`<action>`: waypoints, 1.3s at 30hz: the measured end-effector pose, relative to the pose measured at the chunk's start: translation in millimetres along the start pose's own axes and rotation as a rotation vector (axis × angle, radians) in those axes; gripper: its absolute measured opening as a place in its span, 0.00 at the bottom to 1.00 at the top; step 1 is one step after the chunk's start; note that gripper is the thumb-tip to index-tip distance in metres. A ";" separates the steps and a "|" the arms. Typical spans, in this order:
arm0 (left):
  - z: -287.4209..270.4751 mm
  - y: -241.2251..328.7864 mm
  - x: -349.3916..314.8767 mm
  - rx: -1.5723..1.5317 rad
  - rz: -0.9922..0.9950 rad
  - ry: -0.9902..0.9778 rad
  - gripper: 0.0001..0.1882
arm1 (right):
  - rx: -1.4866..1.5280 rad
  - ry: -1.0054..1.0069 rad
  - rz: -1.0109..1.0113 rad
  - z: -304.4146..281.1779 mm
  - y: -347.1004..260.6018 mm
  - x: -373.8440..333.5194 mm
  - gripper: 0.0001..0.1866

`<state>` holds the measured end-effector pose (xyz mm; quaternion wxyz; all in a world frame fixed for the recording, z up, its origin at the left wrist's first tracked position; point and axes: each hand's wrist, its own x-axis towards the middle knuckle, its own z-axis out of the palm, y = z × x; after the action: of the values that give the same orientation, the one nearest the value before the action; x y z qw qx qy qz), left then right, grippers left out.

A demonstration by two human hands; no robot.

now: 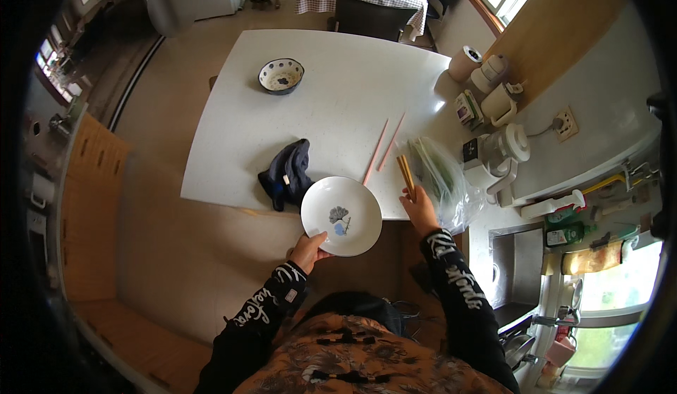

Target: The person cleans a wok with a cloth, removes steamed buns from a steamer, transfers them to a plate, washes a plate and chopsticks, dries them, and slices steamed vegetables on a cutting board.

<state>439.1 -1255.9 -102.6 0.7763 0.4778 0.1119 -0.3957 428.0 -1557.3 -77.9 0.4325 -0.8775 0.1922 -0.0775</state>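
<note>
Left hand (308, 253) gripping a white plate (341, 216), right hand (422, 212) holding brown chopsticks (405, 173), pink sticks (376, 152) on white table (233, 140)

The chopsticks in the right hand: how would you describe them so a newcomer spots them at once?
Find the big white table, then the right hand at its near edge, beside the clear plastic bag. The chopsticks stick out from that hand, away from the person. Their yellow-brown colour sets them apart from the two pink sticks lying on the table.
</note>
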 end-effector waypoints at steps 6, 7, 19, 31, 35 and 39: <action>-14.1 30.4 44.0 -0.006 -0.094 -0.005 0.21 | -0.382 0.037 0.075 43.3 -19.0 86.3 0.21; -13.7 32.8 49.0 -0.017 -0.106 -0.008 0.21 | -0.369 0.000 0.186 48.0 -23.0 95.9 0.26; -5.2 45.8 67.8 -0.169 -0.069 0.009 0.24 | -0.647 0.063 0.262 110.5 -31.3 179.2 0.20; -27.7 108.5 36.8 0.749 0.572 0.379 0.18 | -0.699 -0.062 0.055 86.8 -16.3 207.2 0.11; -41.0 123.4 68.1 1.432 0.879 0.697 0.32 | -0.595 -0.036 -0.055 69.0 -19.5 214.6 0.09; -60.4 116.6 91.1 1.435 0.644 0.657 0.32 | -0.392 -0.097 -0.095 43.3 -59.8 221.9 0.10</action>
<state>595.8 -1225.1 -108.0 0.2883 0.9531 -0.0878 0.0282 660.1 -1582.3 -64.1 0.2583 -0.9556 0.1410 -0.0165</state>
